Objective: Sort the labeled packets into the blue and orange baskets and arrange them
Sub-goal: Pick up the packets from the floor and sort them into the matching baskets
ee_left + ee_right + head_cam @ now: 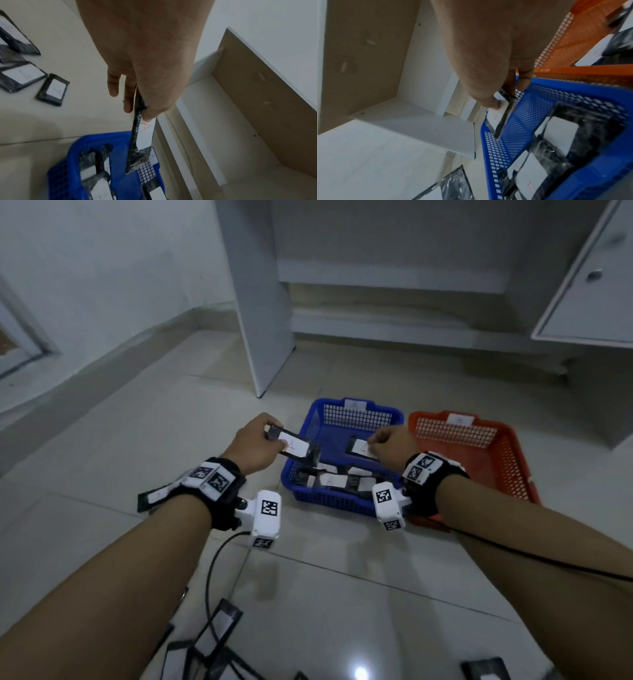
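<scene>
My left hand (255, 444) pinches a black packet (294, 445) with a white label marked A, held over the left rim of the blue basket (310, 419); the left wrist view shows that packet (143, 136) edge-on between thumb and fingers (127, 97). My right hand (394, 445) pinches another white-labelled packet (360, 448) above the blue basket's middle, and this packet (500, 115) hangs over the blue basket (570, 180). Several labelled packets (334, 479) lie inside the blue basket. The orange basket (493, 455) stands to its right, holding packets (618, 39).
Loose labelled packets (215, 631) lie on the tiled floor near my left forearm, one more (486, 671) at the bottom right. A white cabinet panel (260, 302) and an open cabinet door (589, 278) stand behind the baskets. Cables (210, 577) trail from both wrist cameras.
</scene>
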